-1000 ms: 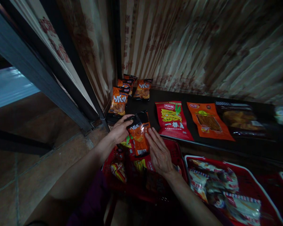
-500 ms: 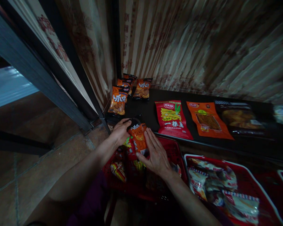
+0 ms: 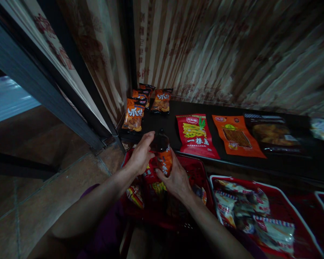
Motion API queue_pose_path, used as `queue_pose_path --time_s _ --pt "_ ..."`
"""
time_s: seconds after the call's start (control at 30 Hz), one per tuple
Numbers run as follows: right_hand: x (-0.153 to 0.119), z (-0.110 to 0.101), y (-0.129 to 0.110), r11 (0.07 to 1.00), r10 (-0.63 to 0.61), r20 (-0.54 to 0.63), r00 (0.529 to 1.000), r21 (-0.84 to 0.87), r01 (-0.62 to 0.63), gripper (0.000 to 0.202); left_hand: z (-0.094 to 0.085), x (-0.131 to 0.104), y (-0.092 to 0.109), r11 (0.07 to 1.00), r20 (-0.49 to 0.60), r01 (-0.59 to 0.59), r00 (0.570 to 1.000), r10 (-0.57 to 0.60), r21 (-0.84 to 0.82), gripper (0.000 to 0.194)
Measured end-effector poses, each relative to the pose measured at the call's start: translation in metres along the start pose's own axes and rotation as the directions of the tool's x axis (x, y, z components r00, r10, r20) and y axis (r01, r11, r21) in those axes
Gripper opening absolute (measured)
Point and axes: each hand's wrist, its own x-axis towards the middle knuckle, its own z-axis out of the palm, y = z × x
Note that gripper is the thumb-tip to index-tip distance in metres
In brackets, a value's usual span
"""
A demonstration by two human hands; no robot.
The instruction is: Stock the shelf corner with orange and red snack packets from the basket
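One glossy orange-and-black packet (image 3: 165, 158) is upright between two hands, above a red basket (image 3: 208, 180) of mixed packets. The right hand (image 3: 178, 180) grips it, thumb across the front; the left hand (image 3: 140, 156) has its fingers half curled at the packet's left side, though whether they pinch it cannot be told. Four crinkled orange snack bags (image 3: 133, 115) cluster at the left end of the flat black shelf (image 3: 158, 123). Bare shelf separates them from three flat pouches: red (image 3: 197, 136), orange (image 3: 239, 138), dark (image 3: 272, 135). A white-rimmed basket (image 3: 288, 201) holds shiny pale packets (image 3: 275, 233).
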Motion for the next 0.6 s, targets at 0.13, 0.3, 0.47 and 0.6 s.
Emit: queue_pose_path --time_s 0.13,0.3,0.47,0.6 --pt "0.007 -0.011 -0.002 0.946 0.169 0.1 0.981 0.264 -0.19 0.065 -0.004 0.002 -0.004 0.997 0.026 -0.074 0.997 0.074 -0.007 0.031" --pt "0.008 -0.016 -0.003 0.69 0.287 0.24 0.927 0.62 -0.374 0.048 -0.008 0.008 -0.015 0.97 0.013 -0.179 0.984 0.179 0.167 0.01" --pt "0.009 -0.015 -0.008 0.412 0.391 0.286 0.875 0.796 -0.444 0.048 -0.011 0.007 -0.028 0.929 -0.134 -0.168 0.966 0.223 0.33 0.021" --pt "0.015 -0.02 -0.009 0.421 0.361 0.255 0.897 0.814 -0.401 0.044 -0.013 -0.002 -0.04 0.987 -0.03 0.02 0.999 -0.016 0.16 0.041"
